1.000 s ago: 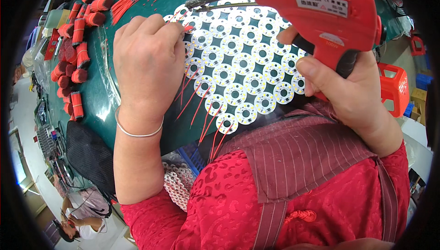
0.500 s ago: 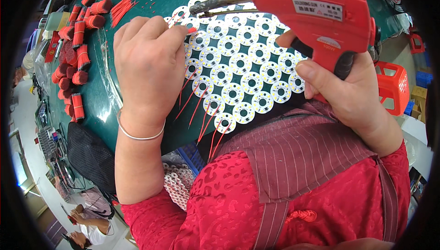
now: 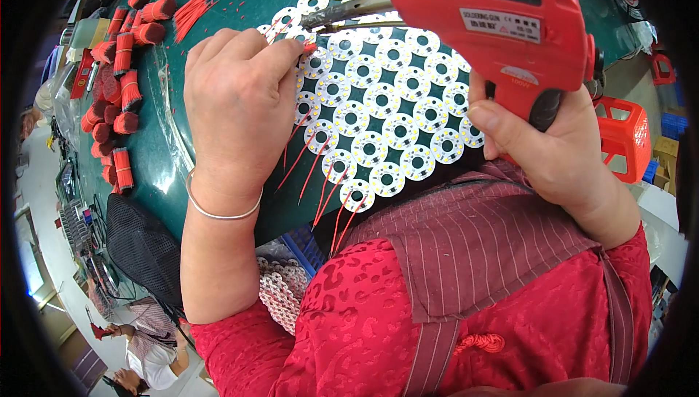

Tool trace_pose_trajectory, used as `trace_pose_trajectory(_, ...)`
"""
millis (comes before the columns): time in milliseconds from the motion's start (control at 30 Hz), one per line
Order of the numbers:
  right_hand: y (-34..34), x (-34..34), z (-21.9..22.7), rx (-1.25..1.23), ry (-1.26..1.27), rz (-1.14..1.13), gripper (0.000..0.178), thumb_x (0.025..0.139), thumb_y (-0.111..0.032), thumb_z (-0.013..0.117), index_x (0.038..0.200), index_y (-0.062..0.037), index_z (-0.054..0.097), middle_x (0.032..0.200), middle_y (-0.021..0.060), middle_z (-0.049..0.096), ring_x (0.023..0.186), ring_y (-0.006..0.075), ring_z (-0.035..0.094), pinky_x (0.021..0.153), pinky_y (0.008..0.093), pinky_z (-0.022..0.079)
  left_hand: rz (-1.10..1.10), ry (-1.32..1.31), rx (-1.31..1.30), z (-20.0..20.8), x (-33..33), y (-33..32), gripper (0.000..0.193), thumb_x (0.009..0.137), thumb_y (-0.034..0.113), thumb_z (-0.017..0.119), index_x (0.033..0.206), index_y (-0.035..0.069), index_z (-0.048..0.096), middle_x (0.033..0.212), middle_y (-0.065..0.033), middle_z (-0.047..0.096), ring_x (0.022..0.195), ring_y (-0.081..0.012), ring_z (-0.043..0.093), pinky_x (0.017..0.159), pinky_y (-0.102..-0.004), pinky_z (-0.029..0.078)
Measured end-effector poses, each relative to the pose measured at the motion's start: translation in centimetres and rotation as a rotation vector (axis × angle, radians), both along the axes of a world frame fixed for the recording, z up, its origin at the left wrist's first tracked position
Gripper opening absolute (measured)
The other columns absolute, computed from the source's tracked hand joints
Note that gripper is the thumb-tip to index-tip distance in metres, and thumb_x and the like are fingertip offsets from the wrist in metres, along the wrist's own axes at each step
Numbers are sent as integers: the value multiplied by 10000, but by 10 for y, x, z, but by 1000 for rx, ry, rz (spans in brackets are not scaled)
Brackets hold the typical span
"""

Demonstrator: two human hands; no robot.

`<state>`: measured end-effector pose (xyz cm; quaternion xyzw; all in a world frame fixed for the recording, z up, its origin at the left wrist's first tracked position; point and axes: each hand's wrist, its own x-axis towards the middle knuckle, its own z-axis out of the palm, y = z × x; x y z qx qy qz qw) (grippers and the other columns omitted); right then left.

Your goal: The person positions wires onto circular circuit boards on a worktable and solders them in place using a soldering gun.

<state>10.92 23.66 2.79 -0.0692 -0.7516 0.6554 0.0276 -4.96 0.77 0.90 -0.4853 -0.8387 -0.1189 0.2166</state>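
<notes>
My right hand [image 3: 542, 135] is wrapped round the grip of a red and black soldering gun [image 3: 502, 33], forefinger curled at the trigger. Its long metal tip [image 3: 342, 14] points left and ends just beside the fingers of my left hand [image 3: 237, 98]. Those fingers are pinched on red wire [image 3: 311, 48], whose end pokes out near the tip; most of it is hidden. Beneath both hands lies a sheet of round white LED boards [image 3: 382, 100] with holes in their middles. Red wires [image 3: 309, 179] trail from several boards along the near left edge.
Bundles of red wire [image 3: 125, 51] are heaped at the left of the green table [image 3: 164, 160], beside a loose pile of red wires [image 3: 193, 13]. A black mesh backrest [image 3: 144, 251] stands at lower left, a red stool [image 3: 622, 141] at right. Another person [image 3: 156, 357] sits at lower left.
The soldering gun has shifted slightly left, and my right forefinger has drawn in at the trigger. My left hand has barely moved. The other person has changed posture.
</notes>
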Motion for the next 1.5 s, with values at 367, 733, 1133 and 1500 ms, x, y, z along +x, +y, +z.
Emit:
trace_pose_trajectory(367, -3, -1, 0, -22, 17, 19, 318, 898, -7, 640, 1207, 20, 569, 1161, 126, 651, 686, 57, 582, 589, 196, 511, 1, 9, 2, -1, 0, 1, 67, 755, 61, 732, 819, 75, 715, 679, -56, 562, 694, -245, 569, 680, -367, 438)
trace_pose_trajectory(733, -2, 0, -2, 12, -1, 29, 328, 899, 31, 631, 1215, 14, 545, 973, 94, 642, 665, 83, 588, 574, 215, 503, -2, 20, 6, 0, -1, 1, 65, 753, 66, 738, 811, 72, 710, 677, -59, 544, 687, -246, 557, 679, -366, 434)
trace_pose_trajectory(1133, 0, 0, 6, 30, 89, -21, 281, 898, -12, 632, 1169, 40, 582, 1134, 163, 663, 597, 57, 550, 551, 197, 480, -5, 15, 24, 0, 0, 1, 77, 742, 43, 731, 812, 59, 703, 732, -62, 585, 740, -254, 578, 703, -367, 454)
trace_pose_trajectory(1500, 5, 12, 10, 48, 59, -12, 362, 899, -33, 624, 1247, 43, 560, 1181, 168, 649, 607, 54, 547, 545, 190, 477, 12, 79, 76, 10, 5, 3, 40, 720, 47, 721, 745, 76, 715, 757, -39, 616, 879, -262, 606, 780, -386, 465)
